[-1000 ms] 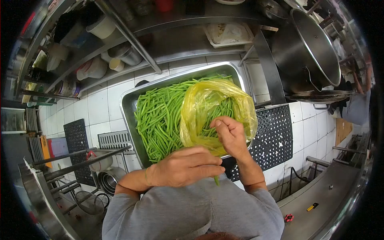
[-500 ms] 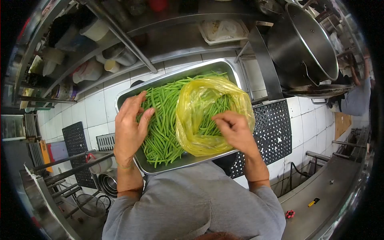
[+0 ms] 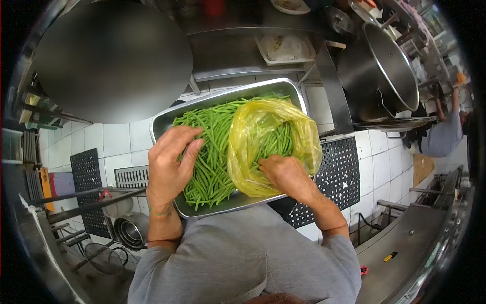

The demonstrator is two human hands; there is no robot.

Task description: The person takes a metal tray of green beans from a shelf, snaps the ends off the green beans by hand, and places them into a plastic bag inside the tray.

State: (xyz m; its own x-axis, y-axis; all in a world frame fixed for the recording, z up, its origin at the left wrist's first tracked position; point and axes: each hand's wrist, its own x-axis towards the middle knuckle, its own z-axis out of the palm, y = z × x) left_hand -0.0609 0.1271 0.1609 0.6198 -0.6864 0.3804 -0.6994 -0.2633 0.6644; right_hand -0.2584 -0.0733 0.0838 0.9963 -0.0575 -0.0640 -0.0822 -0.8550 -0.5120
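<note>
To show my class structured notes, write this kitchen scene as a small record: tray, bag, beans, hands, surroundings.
Tray: metal
Bag: yellow, mouth open, in the tray's right part
Beans: green, loose in the tray and in the bag
Left hand: over the loose beans, thumb and fingers apart
Right hand: in the bag's mouth, at the beans; grip hidden
Pot: large, metal, to the tray's right
Mat: black, holed, on the floor

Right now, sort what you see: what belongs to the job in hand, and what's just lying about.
In use:
- green beans
- yellow bag, beans inside
- metal pan under both

Apparently just lying about:
- large pot
- black floor mat
- white tray on the shelf
- yellow-and-black tool
</note>
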